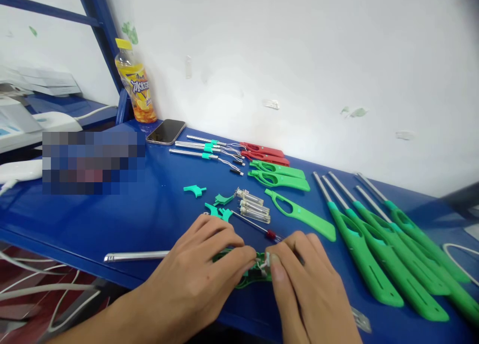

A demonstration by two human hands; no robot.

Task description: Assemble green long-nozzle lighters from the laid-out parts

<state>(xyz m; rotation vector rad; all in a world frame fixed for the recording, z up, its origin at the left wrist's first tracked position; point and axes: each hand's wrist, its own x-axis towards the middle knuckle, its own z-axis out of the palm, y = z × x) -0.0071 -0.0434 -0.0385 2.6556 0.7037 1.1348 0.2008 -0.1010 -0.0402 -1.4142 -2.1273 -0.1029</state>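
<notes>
My left hand (209,269) is closed around an opened green long-reach lighter (245,283) near the table's front edge. Its metal tube (136,256) sticks out to the left. My right hand (305,284) is closed on the lighter's other end, the thumb at a small white part (266,261) with thin white wires. Fingers cover much of the inside. Just beyond lie turquoise triggers (194,190), clear fuel tanks (255,211) and a screwdriver (258,226) with a dark red handle.
Finished-looking green lighters (374,254) lie at the right. Farther back are green half shells (303,214), red shells (264,149) and metal tubes with wires (194,153). A phone (166,132) and a drink bottle (136,84) stand by the wall; a blurred patch covers the left.
</notes>
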